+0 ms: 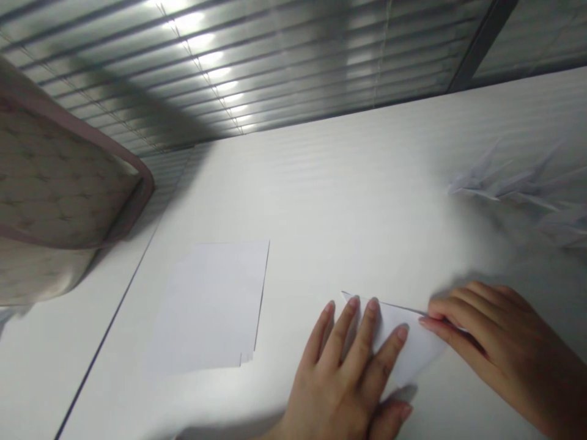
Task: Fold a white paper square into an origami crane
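Observation:
A folded sheet of white paper (406,351) lies on the table in front of me, its far edge showing as a thin dark line. My left hand (351,373) rests flat on the paper's left part with the fingers spread, covering much of it. At the paper's far right corner, my right hand (481,333) pinches the edge between thumb and curled fingers. The paper's near left side is hidden under my left hand.
To the left lies a stack of white paper sheets (211,305). Several folded paper pieces with pointed tips (518,183) stand at the far right. A quilted bag-like object (59,183) is at the far left. Blinds (293,55) border the white table (330,195) behind.

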Action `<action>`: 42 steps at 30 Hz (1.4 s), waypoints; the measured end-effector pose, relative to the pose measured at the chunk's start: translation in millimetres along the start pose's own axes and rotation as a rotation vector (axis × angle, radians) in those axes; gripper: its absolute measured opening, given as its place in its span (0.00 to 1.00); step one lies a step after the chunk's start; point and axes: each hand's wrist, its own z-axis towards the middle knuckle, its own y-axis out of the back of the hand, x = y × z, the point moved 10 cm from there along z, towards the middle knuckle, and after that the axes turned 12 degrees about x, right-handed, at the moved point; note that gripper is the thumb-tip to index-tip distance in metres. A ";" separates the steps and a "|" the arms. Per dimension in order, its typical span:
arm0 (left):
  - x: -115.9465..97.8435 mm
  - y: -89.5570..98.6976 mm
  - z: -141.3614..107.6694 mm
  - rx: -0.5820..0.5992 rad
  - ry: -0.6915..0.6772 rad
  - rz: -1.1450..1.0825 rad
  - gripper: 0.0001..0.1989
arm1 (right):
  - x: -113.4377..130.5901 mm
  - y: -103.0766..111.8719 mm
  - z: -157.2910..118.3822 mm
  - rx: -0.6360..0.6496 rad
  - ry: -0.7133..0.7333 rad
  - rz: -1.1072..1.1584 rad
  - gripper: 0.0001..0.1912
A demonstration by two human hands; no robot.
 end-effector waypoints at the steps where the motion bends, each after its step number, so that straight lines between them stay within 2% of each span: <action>1: 0.2 -0.7 0.0 0.004 -0.001 0.007 0.30 | 0.7 0.8 1.1 -0.006 0.001 -0.008 0.09; 5: 0.5 -3.3 -1.7 0.007 -0.015 0.032 0.31 | 0.0 2.9 4.6 -0.026 -0.032 0.011 0.10; 9: -1.6 -4.1 -1.1 0.007 -0.036 0.078 0.30 | -9.5 -2.8 2.6 0.001 -0.116 0.090 0.07; 17: 2.2 -3.3 -0.1 -0.056 -0.055 0.111 0.27 | -40.6 -3.4 -22.3 -0.052 -0.262 0.067 0.08; 27: 6.0 -3.9 0.3 -0.050 -0.042 0.113 0.26 | -46.3 -2.3 -15.8 0.061 -0.203 0.268 0.05; 35: 4.5 -1.9 1.1 -0.055 -0.039 0.117 0.27 | -43.4 0.4 -15.7 0.032 -0.209 0.189 0.06; 42: 7.1 -4.5 1.9 -0.019 -0.009 0.080 0.26 | -30.7 6.2 -10.1 0.028 -0.225 -0.044 0.08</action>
